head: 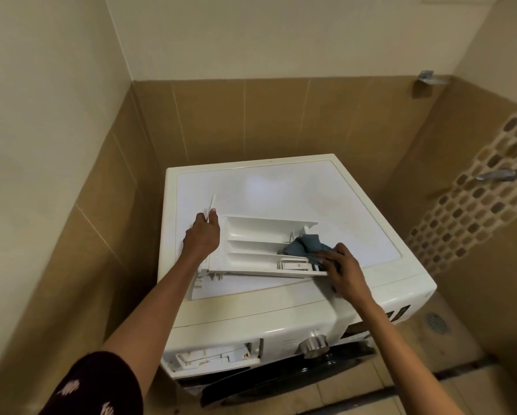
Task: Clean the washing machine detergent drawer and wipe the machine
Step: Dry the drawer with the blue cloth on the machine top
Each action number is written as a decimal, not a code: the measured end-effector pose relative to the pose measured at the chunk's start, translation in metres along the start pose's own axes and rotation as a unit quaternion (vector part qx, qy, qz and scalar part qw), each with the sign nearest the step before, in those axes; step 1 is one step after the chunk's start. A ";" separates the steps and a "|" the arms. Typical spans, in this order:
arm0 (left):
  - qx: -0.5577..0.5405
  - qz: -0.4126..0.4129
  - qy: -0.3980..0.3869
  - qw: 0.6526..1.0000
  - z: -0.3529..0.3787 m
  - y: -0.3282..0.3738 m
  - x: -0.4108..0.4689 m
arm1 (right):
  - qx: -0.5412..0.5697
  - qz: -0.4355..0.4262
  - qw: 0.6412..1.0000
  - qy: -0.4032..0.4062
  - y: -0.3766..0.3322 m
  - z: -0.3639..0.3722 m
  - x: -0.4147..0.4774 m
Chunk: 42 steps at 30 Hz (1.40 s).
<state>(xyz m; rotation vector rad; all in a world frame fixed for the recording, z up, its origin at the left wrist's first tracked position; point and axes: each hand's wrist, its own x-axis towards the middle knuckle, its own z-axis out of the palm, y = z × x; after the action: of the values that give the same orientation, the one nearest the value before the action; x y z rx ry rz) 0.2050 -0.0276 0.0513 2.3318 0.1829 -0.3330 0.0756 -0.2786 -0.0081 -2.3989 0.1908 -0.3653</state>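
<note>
Head view, the only view. Item: washing machine (pixel 281 187), white, front-loading, centre of frame, set in a corner of tiled wall (pixel 281 115). Item: detergent drawer (pixel 260 247), white plastic, taken out of the machine and lying on its top at centre of frame, compartments facing up. Item: drawer slot (pixel 218 354), lower centre, on the front panel left of the dial (pixel 314 344); open, no drawer in it. Item: left hand (pixel 201 235), left of centre, fingers curled round the drawer's upright front plate, steadying it. Item: right hand (pixel 344 268), right of centre, fingers bent over a blue-grey cloth (pixel 303 245) that is bunched into the drawer's right-end compartment. Item: tap (pixel 496 175), right edge; floor drain (pixel 437 323), lower right. Progress, as judged: drawer removal is done and drawer wiping is under way. The drawer's left compartments look clean, though fine residue cannot be told. Apparently left to do: the slot, refitting the drawer, and wiping the machine's casing.
</note>
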 end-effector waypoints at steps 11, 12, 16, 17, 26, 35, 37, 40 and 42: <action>0.007 -0.012 -0.015 1.000 0.000 0.000 0.010 | -0.041 -0.311 0.945 -0.095 -0.131 0.073 0.007; 0.009 -0.013 -0.020 1.000 -0.001 0.001 0.010 | -0.066 -0.334 0.935 -0.099 -0.126 0.082 0.006; 0.017 -0.010 -0.033 0.999 -0.005 0.003 0.012 | -0.159 -0.390 0.906 -0.041 -0.100 0.085 0.010; 0.020 -0.012 -0.038 0.999 -0.006 0.004 0.012 | -0.162 -0.384 0.909 -0.024 -0.092 0.081 0.010; 0.025 -0.025 -0.049 0.998 -0.005 0.008 0.015 | -0.179 -0.315 0.931 0.041 -0.054 0.047 0.013; 0.031 -0.001 -0.044 0.999 -0.009 -0.004 0.018 | -0.220 -0.375 0.895 0.101 -0.111 0.116 0.016; 0.031 0.007 -0.050 0.998 -0.011 -0.006 0.018 | -0.241 -0.388 0.884 0.102 -0.095 0.106 0.013; 0.030 0.010 -0.056 0.998 -0.011 -0.007 0.016 | -0.252 -0.404 0.875 0.093 -0.064 0.079 0.011; 0.029 0.011 -0.058 0.998 -0.011 -0.007 0.017 | -0.233 -0.411 0.878 0.074 -0.048 0.058 0.012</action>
<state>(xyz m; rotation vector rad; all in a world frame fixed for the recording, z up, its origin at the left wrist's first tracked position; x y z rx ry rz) 0.2218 -0.0143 0.0494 2.3616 0.0917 -0.4676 0.1067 -0.2093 -0.0153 -2.8220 -0.7933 -0.9812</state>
